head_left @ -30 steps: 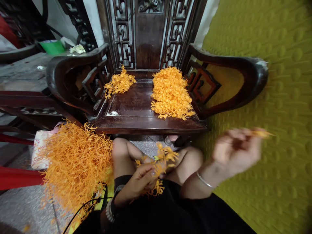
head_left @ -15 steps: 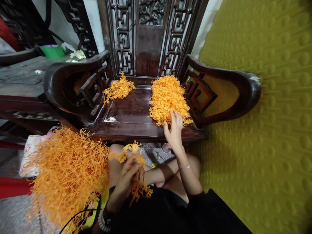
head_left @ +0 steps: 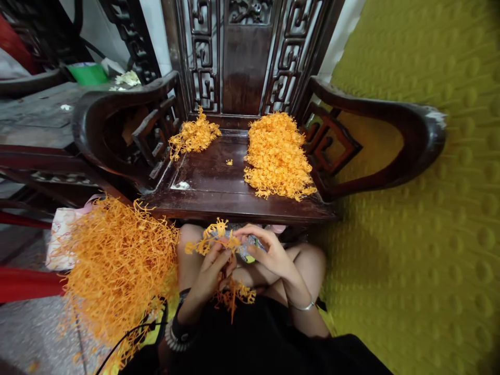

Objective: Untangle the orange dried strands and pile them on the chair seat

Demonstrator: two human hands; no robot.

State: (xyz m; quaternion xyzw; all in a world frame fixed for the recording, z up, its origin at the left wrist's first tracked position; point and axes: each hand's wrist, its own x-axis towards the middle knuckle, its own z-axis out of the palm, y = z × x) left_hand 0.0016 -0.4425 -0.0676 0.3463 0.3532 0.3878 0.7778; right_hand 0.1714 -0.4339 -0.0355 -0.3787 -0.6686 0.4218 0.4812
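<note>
My left hand (head_left: 213, 268) is closed around a small bunch of orange branching plastic-looking pieces (head_left: 214, 234), held low over my lap. Some stick out above the fingers and others hang below. Beside it, my right hand (head_left: 271, 252) reaches in from the right, its fingers stretched and its thumb apart. Its fingertips come up to the bunch; whether they grip it is unclear. Ahead on the chair seat (head_left: 211, 177) lies a thick orange pile (head_left: 278, 156) on the right, a smaller heap (head_left: 195, 134) at the back left, and one tiny piece (head_left: 229, 162) between them.
At my left, a large tangled mass of orange strands (head_left: 121, 265) stands by a white and pink bag (head_left: 62, 229). Dark carved armrests (head_left: 117, 96) flank the seat. A green roll (head_left: 88, 73) sits on a side table. A yellow-green textured surface (head_left: 410, 250) fills the right.
My right hand has come back from the right pile to beside my left hand. A tiny orange piece now lies mid-seat. My left hand keeps hold of its bunch.
</note>
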